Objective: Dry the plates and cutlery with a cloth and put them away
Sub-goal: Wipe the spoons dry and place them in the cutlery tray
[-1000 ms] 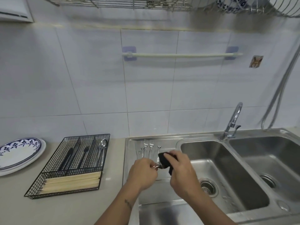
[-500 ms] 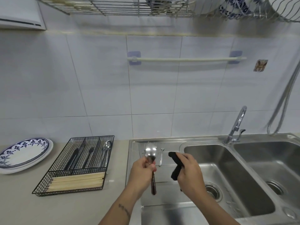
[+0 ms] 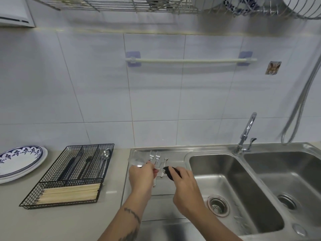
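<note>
Hands meeting over the drainboard point(image 3: 173, 207)

Left hand point(image 3: 141, 177) grips a blurred spoon point(image 3: 138, 161); right hand point(image 3: 185, 186) pinches a dark cloth point(image 3: 169, 172).

Blurred to a pale streak: the bowl of the spoon point(image 3: 137, 161) gripped in the left hand point(image 3: 141, 176), with its handle mostly hidden behind the curled fingers. Wrapped almost entirely inside the right hand point(image 3: 184, 185): the dark cloth point(image 3: 169, 172), only 1 bunched end showing. Partly covered by both hands: the lower ends of the forks point(image 3: 154, 156) on the drainboard point(image 3: 163, 206). Cut off at the left edge: the stacked plates point(image 3: 20, 162). Cut off at the top edge: the wire rack point(image 3: 121, 4) and the patterned dishes point(image 3: 243, 6) in it. Too dark and small to identify: the black-handled pieces point(image 3: 69, 166) inside the mesh tray point(image 3: 57, 193). Cropped at the bottom: both forearms.
</note>
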{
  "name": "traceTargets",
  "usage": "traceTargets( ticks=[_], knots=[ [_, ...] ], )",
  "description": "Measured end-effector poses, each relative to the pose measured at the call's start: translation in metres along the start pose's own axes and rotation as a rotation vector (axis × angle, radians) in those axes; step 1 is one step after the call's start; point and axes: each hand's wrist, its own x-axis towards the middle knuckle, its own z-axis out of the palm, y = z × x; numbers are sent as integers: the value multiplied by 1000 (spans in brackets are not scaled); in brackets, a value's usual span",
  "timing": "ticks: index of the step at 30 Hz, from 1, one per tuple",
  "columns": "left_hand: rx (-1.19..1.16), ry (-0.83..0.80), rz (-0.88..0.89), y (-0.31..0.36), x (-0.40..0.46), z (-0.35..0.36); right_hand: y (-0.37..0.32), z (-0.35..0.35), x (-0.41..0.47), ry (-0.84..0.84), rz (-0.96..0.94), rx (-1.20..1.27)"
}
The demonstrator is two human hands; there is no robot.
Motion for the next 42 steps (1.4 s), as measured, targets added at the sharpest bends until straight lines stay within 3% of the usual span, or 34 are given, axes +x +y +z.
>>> traceTargets(
  ticks=[6, 11, 15, 19, 23, 28, 32, 36, 42],
  knots=[
    [-83, -20, -26, 10, 1, 33, 15, -16, 18, 37, -85, 12],
    [-76, -48, -33, 1, 2, 32, 56, -14, 27, -19, -13, -4],
    [-98, -41, 25, -7, 3, 27, 58, -11, 36, 80, 66, 138],
    [-48, -20, 111, -5, 11, 24, 42, -6, 49, 101, 19, 225],
    [-61, 8, 153, 3, 24, 14, 35, 2, 56, 48, 155, 257],
    [-117, 28, 26, -1, 40, -9, -6, 6, 59, 86, 80, 257],
    [-201, 18, -100, 1, 54, -30, -45, 40, 51, -11, -58, 121],
    [-205, 22, -116, 4, 74, -64, -66, 58, 54, -71, 35, 35],
    [-151, 2, -62, 18, 102, -104, -105, 81, 63, -92, -52, -6]
  ],
)
